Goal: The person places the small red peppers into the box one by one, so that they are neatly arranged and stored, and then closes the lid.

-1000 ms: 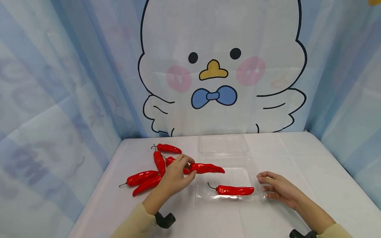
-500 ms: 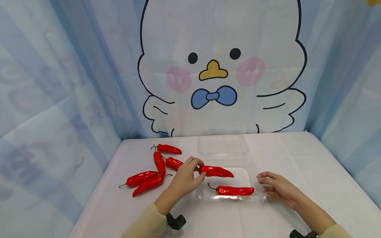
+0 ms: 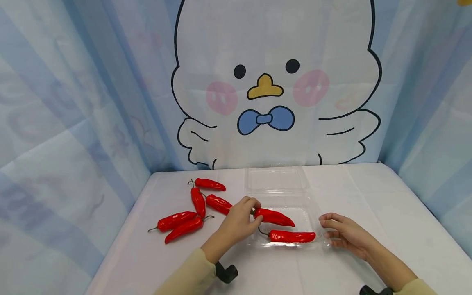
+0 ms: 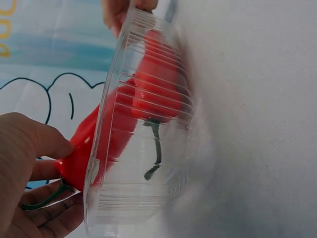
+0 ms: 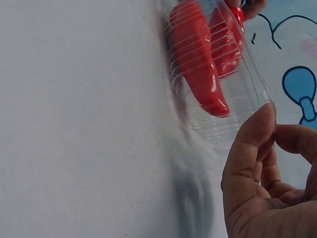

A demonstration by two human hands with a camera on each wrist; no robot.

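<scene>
My left hand pinches a red chili pepper at its stem end, with the pepper's tip pointing right and slightly down over the clear plastic box. In the left wrist view, the thumb and fingers grip that pepper at the box rim, and its far part shows through the wall. Another red chili pepper lies along the near side inside the box, its green stem toward the left. At the box's right edge, my right hand pinches the rim between thumb and finger.
Several red chili peppers lie loose on the white table at the left. Behind the box's base lies its open lid. A printed curtain closes off the back of the table.
My left hand has moved right and slightly nearer, carrying the pepper from beside the loose ones to above the box. The right hand has stayed at the box's edge.
</scene>
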